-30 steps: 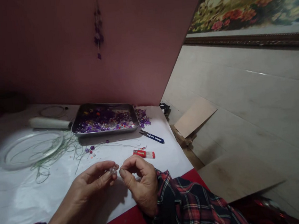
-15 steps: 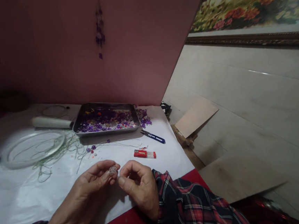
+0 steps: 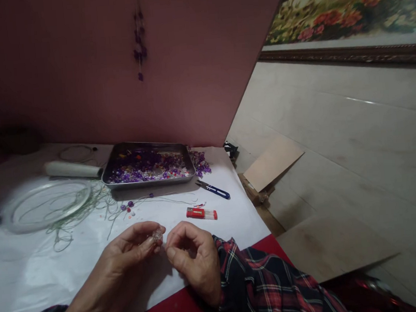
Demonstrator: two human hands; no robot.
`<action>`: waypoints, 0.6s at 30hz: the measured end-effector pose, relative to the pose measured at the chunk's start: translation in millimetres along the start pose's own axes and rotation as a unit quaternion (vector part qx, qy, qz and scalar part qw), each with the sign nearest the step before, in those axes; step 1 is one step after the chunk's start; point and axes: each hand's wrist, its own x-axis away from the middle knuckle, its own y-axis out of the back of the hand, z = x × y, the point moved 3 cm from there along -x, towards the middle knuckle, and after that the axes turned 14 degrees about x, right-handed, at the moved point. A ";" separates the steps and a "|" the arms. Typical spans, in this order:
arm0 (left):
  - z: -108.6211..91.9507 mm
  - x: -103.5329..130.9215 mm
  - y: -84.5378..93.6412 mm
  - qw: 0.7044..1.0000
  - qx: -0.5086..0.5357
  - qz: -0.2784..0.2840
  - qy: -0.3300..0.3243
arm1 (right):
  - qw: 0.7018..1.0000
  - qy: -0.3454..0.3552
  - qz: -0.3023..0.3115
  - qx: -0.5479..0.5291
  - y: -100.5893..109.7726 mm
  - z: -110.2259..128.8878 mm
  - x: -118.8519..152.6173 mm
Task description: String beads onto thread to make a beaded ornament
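Note:
A small cluster of clear beads [image 3: 157,234] is pinched between the thumb and fingers of my left hand [image 3: 132,250], over the white table covering. Just to its right, my right hand [image 3: 195,259] is closed, thumb pressed against the forefinger. What sits in that pinch is too small to make out. Beyond my hands lie a red lighter [image 3: 201,213] and blue thread snips [image 3: 213,189]. Several loose purple and red beads [image 3: 128,206] rest near a thin cord.
A metal tray [image 3: 148,183] of mixed beads stands at the back, with purple beads [image 3: 202,165] heaped beside it. On the left are a coil of clear line [image 3: 47,206], tangled green thread [image 3: 60,240] and a white roll [image 3: 71,169]. A bead strand [image 3: 139,50] hangs on the wall.
My right hand has shifted very slightly to the right, away from the bead cluster. My left hand still holds the cluster in nearly the same place.

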 end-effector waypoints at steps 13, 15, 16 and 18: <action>-1.2 -0.6 0.4 0.999 0.027 -0.002 0.017 | 0.999 0.014 -0.025 0.017 0.8 0.8 -1.0; -1.0 -1.1 0.7 0.999 0.040 0.006 0.033 | 0.999 0.013 -0.028 0.017 0.9 0.2 -0.9; -1.0 -1.3 0.8 0.998 0.047 0.009 0.040 | 0.999 0.013 -0.028 0.018 0.9 0.0 -0.8; -1.3 -1.2 0.6 0.997 0.058 0.011 0.046 | 0.999 0.020 -0.029 0.020 1.1 -0.1 -0.6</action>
